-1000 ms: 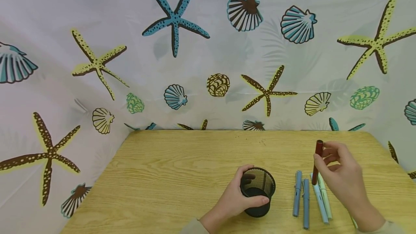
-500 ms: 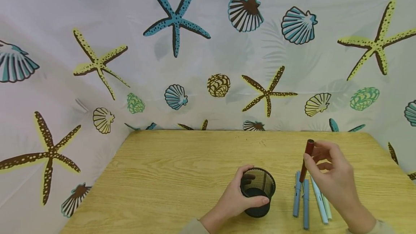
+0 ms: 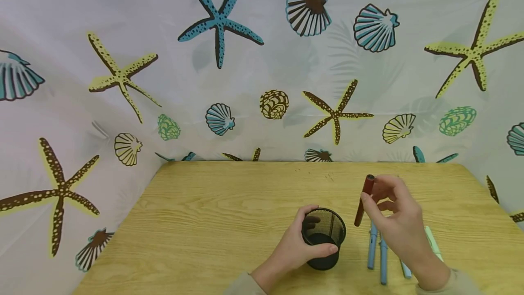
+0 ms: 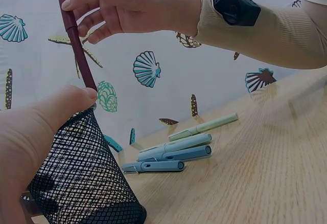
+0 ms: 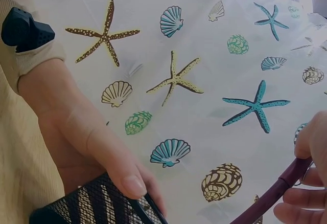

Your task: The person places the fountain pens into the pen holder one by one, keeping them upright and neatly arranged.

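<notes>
Beside the black mesh cup [image 3: 324,240] gripped by the left hand [image 3: 291,251]: dark red pen [image 3: 363,201], likely light, stiff, smooth; right hand [image 3: 393,215] fingers pinch its upper end.

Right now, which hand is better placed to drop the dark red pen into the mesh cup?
Right. The right hand already pinches the dark red pen beside the mesh cup; the left hand grips that cup.

Head view looks forward and down over the wooden table [image 3: 229,213], curtain [image 3: 262,58] behind. Left wrist view sits low, close against the mesh cup [image 4: 82,178]. Right wrist view looks leftward, near. All share the cup.
</notes>
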`<state>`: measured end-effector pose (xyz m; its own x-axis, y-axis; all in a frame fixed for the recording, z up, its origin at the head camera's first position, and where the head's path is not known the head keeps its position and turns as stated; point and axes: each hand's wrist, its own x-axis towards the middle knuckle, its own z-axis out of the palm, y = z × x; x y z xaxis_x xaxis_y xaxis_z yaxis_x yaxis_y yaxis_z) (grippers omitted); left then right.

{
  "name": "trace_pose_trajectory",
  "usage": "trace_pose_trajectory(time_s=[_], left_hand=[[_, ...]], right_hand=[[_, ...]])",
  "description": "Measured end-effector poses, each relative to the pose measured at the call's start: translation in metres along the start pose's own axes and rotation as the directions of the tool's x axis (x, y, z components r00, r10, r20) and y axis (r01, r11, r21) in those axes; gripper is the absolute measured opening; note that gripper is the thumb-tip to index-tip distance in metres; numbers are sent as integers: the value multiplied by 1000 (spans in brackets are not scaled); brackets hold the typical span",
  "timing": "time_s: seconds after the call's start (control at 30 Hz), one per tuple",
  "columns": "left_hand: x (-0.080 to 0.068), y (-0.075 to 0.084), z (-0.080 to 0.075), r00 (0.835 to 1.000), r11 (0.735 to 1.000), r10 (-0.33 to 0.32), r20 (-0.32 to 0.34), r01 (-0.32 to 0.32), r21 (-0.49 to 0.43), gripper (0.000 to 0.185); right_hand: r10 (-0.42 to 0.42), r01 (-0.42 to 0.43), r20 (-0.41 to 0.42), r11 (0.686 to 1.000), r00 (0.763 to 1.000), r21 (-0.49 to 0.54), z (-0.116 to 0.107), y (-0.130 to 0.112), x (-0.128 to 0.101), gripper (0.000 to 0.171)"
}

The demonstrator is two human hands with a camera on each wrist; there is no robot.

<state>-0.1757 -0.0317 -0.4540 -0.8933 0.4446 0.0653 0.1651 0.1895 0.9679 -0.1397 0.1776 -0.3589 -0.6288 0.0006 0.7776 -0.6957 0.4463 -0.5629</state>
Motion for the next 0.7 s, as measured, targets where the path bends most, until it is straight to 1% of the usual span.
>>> trace_pose_trajectory(time_s=[0.3,0.53,0.7], left_hand=[[0,1,0,1000,1000,6,-2,-6,9,75],[-1,0,0,1000,1000,4,1,-4,-3,76],[0,0,-1,1000,1000,12,-1,-12,4,75]], right_hand=[[15,-16,28,999,1000,32,16,-1,-5,41],[-6,4,29,999,1000,43,28,-3,-11,46],[19,-21,49,999,999,35,36,1,-17,44]])
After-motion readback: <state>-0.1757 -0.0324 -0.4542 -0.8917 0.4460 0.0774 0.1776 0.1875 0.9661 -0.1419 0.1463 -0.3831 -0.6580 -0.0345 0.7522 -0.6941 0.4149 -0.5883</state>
